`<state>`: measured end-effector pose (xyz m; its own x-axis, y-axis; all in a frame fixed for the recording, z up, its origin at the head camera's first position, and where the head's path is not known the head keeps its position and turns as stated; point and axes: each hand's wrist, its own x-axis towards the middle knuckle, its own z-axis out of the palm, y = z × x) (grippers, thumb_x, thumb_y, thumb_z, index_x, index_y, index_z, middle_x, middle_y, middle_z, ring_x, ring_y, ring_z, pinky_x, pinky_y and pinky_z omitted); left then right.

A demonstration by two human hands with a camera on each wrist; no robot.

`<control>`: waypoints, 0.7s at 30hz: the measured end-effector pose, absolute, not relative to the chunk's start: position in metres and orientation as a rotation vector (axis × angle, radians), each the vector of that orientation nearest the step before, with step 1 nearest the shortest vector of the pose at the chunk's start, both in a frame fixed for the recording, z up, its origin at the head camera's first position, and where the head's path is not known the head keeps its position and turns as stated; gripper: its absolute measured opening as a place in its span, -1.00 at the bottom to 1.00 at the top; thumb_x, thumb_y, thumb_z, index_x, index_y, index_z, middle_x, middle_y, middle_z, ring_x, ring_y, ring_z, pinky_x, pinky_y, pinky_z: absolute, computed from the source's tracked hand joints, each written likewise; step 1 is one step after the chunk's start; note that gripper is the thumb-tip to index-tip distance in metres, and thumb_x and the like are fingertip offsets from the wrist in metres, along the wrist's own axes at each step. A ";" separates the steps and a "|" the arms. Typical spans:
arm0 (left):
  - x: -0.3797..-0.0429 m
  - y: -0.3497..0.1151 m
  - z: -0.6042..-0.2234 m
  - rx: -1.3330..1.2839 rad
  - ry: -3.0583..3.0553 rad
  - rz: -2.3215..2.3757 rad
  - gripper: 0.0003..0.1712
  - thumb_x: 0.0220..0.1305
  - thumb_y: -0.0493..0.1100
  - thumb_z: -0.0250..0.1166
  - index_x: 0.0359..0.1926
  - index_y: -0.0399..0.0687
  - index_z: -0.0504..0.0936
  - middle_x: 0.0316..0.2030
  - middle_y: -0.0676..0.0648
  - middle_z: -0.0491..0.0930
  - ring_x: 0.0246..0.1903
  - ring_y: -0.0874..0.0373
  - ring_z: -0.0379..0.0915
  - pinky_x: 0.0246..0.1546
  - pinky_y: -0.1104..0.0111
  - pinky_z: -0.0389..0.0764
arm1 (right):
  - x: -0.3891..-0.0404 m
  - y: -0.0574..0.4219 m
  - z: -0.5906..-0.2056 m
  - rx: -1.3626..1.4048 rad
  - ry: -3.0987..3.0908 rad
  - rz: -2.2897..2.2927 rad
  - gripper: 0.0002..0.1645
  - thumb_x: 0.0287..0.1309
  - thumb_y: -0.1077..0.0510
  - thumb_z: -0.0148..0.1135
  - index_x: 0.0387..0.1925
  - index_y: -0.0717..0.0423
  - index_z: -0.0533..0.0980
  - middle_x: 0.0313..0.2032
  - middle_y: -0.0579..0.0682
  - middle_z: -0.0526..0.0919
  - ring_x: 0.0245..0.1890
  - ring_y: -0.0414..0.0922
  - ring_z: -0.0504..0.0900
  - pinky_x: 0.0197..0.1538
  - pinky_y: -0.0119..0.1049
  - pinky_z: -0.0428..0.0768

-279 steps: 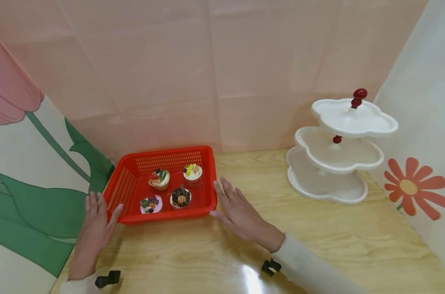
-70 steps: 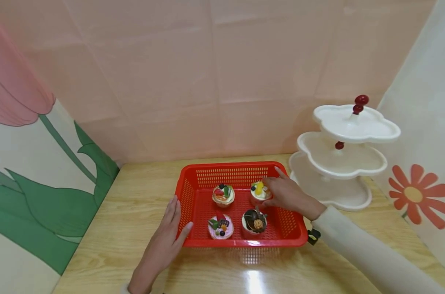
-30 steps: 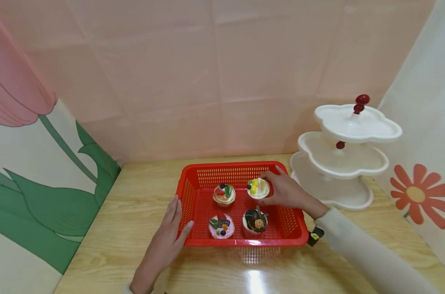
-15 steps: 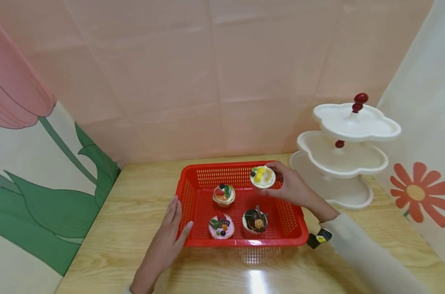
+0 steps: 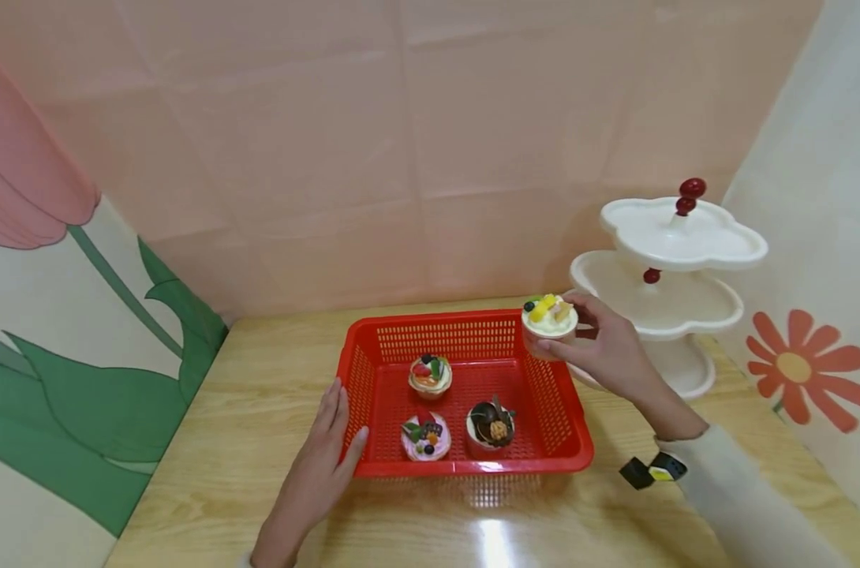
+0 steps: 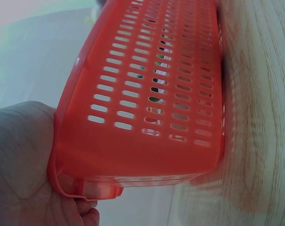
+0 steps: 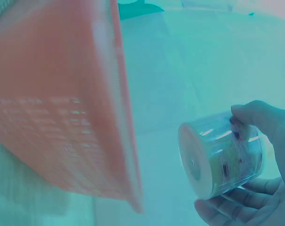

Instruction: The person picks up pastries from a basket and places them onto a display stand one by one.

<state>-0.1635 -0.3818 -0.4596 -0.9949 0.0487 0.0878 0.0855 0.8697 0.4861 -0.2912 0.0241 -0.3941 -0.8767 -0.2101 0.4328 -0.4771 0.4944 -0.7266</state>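
Observation:
My right hand (image 5: 607,347) grips a cupcake (image 5: 549,317) with white cream and yellow fruit, above the right rim of the red basket (image 5: 473,467). In the right wrist view the cupcake's clear cup (image 7: 222,153) sits between thumb and fingers. My left hand (image 5: 316,465) rests against the basket's left side, fingers straight; in the left wrist view its palm (image 6: 25,160) touches the rim. Inside the basket are a cream cupcake with fruit (image 5: 430,375), a pink-cream cupcake (image 5: 426,438) and a chocolate cupcake (image 5: 490,426).
A white three-tier stand (image 5: 686,237) with red knobs stands at the back right, partly behind my right hand. The wooden table (image 5: 259,410) meets a pink backdrop (image 5: 295,158) behind the basket. A flower-printed sheet (image 5: 813,315) borders the right side.
The basket moved right to the middle earlier. My right hand then took the yellow-fruit cupcake, lifted it out and carried it right, past the basket's rim. The left hand has stayed at the basket lately.

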 end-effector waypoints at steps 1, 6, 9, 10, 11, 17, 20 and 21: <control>-0.163 -0.382 -0.460 -0.116 -2.962 -0.773 -0.05 0.52 0.41 -0.27 0.60 -0.16 -0.12 0.63 -0.02 -0.35 0.59 -0.01 -0.37 0.47 -0.03 0.05 | -0.290 0.027 -0.391 0.568 -2.442 1.327 -0.25 0.03 0.10 0.60 0.23 0.18 0.47 0.02 0.09 0.66 -0.05 -0.21 0.62 -0.06 -0.60 0.57; -0.162 -0.382 -0.460 -0.143 -2.940 -0.753 -0.27 0.63 0.05 -0.12 0.59 -0.21 -0.07 0.63 -0.04 -0.31 0.59 0.01 -0.36 0.47 -0.01 0.06 | -0.283 0.043 -0.375 0.522 -2.416 1.287 -0.19 0.01 0.15 0.61 0.29 0.17 0.46 0.03 0.12 0.65 -0.07 -0.38 0.57 -0.05 -0.65 0.54; -0.162 -0.381 -0.461 -0.143 -2.931 -0.745 -0.29 0.62 -0.06 -0.05 0.59 -0.22 -0.05 0.63 -0.05 -0.29 0.59 0.03 -0.36 0.47 -0.01 0.07 | -0.279 0.052 -0.366 0.477 -2.424 1.244 -0.17 -0.03 0.16 0.64 0.28 0.17 0.46 0.02 0.14 0.64 -0.10 -0.43 0.55 -0.08 -0.71 0.51; -0.162 -0.381 -0.461 -0.144 -2.929 -0.740 -0.29 0.62 -0.06 -0.05 0.59 -0.22 -0.05 0.63 -0.05 -0.29 0.59 0.03 -0.36 0.47 -0.01 0.08 | -0.278 0.054 -0.363 0.466 -2.423 1.233 -0.17 -0.05 0.17 0.64 0.27 0.17 0.47 0.02 0.13 0.64 -0.11 -0.45 0.54 -0.09 -0.72 0.50; -0.161 -0.381 -0.461 -0.142 -2.929 -0.736 -0.30 0.62 -0.06 -0.05 0.58 -0.22 -0.05 0.63 -0.05 -0.28 0.59 0.04 -0.36 0.47 0.00 0.07 | -0.277 0.056 -0.359 0.454 -2.421 1.220 -0.17 -0.06 0.18 0.65 0.27 0.17 0.47 0.01 0.14 0.64 -0.12 -0.47 0.54 -0.09 -0.74 0.48; -0.162 -0.380 -0.459 -0.122 -2.950 -0.702 -0.28 0.63 0.03 -0.10 0.59 -0.21 -0.07 0.63 -0.05 -0.30 0.59 0.03 -0.36 0.47 0.00 0.08 | -0.273 0.073 -0.336 0.397 -2.384 1.162 -0.18 -0.10 0.20 0.66 0.24 0.19 0.50 -0.04 -0.09 0.62 -0.15 -0.55 0.51 -0.11 -0.81 0.42; -0.162 -0.379 -0.458 -0.115 -2.962 -0.683 -0.27 0.63 0.04 -0.10 0.59 -0.20 -0.08 0.63 -0.04 -0.31 0.59 0.03 -0.37 0.47 0.00 0.07 | -0.274 0.080 -0.325 0.371 -2.353 1.178 -0.17 -0.11 0.21 0.67 0.24 0.20 0.50 -0.08 -0.31 0.57 -0.16 -0.54 0.53 -0.12 -0.81 0.43; -0.162 -0.379 -0.459 -0.111 -2.965 -0.680 -0.27 0.63 0.04 -0.10 0.59 -0.20 -0.08 0.63 -0.04 -0.31 0.59 0.04 -0.37 0.47 0.01 0.07 | -0.275 0.083 -0.322 0.362 -2.348 1.179 -0.18 -0.11 0.21 0.67 0.23 0.19 0.50 -0.09 -0.36 0.56 -0.16 -0.53 0.53 -0.13 -0.80 0.44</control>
<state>-0.1618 -0.3795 -0.4586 -0.9926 0.0491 0.1109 0.0925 0.8978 0.4307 -0.2747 0.0829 -0.3219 -0.8475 -0.0189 0.5305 -0.4367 0.5930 -0.6765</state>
